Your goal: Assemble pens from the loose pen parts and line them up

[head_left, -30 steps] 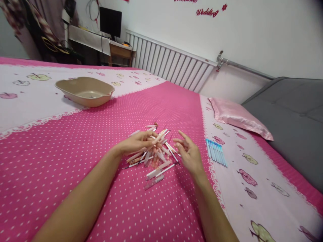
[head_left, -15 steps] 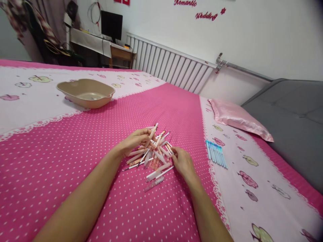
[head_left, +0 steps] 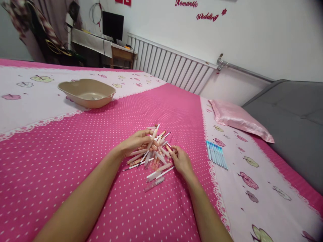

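Observation:
A loose pile of pink and white pens [head_left: 153, 158] lies on the pink dotted bedspread [head_left: 75, 158]. My left hand [head_left: 135, 143] rests on the pile's left side, its fingers closed round one pen that sticks up and to the right. At the pile's right edge my right hand [head_left: 180, 161] has its fingers pinched on a pen. A neat row of blue pens [head_left: 216, 153] lies to the right of my right hand, apart from it.
A beige basin [head_left: 87, 92] sits at the back left of the bed. A pink satin pillow [head_left: 238, 119] lies at the right, beside a grey padded surface [head_left: 292, 127]. A white radiator [head_left: 171, 65] runs along the far wall.
My right hand came down from open above the pile and closed on a pen at its right edge. My left hand lifted one pen slightly.

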`<state>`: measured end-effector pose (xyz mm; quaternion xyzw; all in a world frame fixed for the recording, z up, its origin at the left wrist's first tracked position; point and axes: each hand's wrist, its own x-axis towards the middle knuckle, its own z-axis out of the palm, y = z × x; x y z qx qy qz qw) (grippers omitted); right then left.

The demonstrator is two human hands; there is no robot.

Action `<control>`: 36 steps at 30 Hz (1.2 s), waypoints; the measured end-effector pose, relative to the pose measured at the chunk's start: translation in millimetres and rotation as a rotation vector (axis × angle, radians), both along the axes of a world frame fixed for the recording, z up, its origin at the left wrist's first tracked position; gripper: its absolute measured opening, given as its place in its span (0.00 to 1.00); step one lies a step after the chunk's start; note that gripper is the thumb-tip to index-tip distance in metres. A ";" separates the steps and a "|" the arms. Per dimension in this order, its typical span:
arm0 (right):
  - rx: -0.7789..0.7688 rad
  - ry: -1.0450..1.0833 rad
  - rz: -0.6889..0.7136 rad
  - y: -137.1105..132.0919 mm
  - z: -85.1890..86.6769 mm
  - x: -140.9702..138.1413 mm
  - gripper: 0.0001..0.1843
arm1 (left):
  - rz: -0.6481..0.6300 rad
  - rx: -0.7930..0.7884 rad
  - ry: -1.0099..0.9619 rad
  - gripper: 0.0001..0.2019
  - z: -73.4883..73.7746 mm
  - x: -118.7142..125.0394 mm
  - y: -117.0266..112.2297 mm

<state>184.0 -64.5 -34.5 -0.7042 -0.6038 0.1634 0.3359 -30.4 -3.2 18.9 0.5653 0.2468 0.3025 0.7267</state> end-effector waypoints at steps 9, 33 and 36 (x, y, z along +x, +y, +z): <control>0.046 1.020 0.016 -5.9 31.4 -2.6 0.17 | -0.191 0.047 0.040 0.11 -0.2 -0.4 -4.3; 0.143 1.120 0.081 -23.0 64.4 -25.2 0.15 | -0.493 0.023 0.046 0.11 3.1 3.7 -11.0; 0.143 1.108 0.091 -23.5 65.8 -26.0 0.15 | -0.494 0.021 0.053 0.12 3.1 3.7 -10.9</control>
